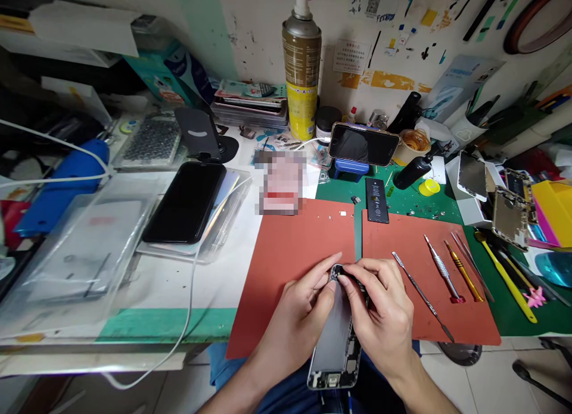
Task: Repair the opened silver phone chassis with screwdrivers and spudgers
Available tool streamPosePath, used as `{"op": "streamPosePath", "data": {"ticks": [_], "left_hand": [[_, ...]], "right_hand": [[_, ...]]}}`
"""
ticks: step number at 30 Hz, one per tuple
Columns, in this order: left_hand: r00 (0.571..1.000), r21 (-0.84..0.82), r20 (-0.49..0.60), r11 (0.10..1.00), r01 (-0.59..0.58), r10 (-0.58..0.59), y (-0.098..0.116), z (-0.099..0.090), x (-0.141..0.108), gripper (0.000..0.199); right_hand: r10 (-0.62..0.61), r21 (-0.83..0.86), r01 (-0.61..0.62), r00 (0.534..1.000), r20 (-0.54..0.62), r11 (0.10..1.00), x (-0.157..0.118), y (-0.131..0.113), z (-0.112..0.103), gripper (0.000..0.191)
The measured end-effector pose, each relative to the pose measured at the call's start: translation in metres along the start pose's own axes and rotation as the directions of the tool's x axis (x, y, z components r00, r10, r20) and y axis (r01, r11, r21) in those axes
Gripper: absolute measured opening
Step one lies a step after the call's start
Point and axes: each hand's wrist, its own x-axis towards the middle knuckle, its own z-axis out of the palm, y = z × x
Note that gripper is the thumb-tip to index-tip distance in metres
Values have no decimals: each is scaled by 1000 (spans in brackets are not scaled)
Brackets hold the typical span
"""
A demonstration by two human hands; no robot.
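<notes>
Along the back of the table (165, 324), a spray can (301, 74) and a phone on a blue stand (363, 144) are set against the wall. Two red-orange mats (286, 265) are laid near the front edge, and a loose phone battery (378, 199) is placed just beyond them. An opened phone body (333, 348) is held above the gap between the mats, with its lower end out past the front edge, over the lap. A small dark part (339, 273) at its top end appears to be pinched by the fingertips of the right hand (379, 307), while the body is gripped by the left hand (295, 307). If the pinch is loosened, the part could be dropped into that gap or lost off the edge. A metal pry tool (422, 295) could be knocked by the right wrist; more open room is left on the left mat.
</notes>
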Motion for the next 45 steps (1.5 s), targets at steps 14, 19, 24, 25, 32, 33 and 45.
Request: {"op": "streamPosePath", "data": {"ticks": [14,19,24,25,32,33,45], "left_hand": [[997,-55,-80,998,16,-21,2,6,6,34],[994,-57,-102,998,31,-37,1,8,5,32],[996,-66,-83,997,34,-40,2,7,4,34],[996,-71,-74,997,35,-40,2,7,4,35],[998,-92,-48,995,34,-39,6,6,4,39],[998,-96,-46,995,37,-42,7,6,3,39],[997,-30,-69,999,25,-27,0,6,6,40]], "right_hand": [[244,-29,-253,953,-181,967,-17,-23,17,17],[315,-15,-324,928,-200,946,-21,-32,25,18],[453,120,-438,871,-190,891,-22,-35,27,15],[475,149,-454,861,-179,878,-22,-35,27,14],[472,153,-450,864,-173,880,-22,-30,21,13],[452,138,-432,873,-184,891,-21,-29,20,13],[386,79,-378,913,-129,922,-7,-16,17,13]]}}
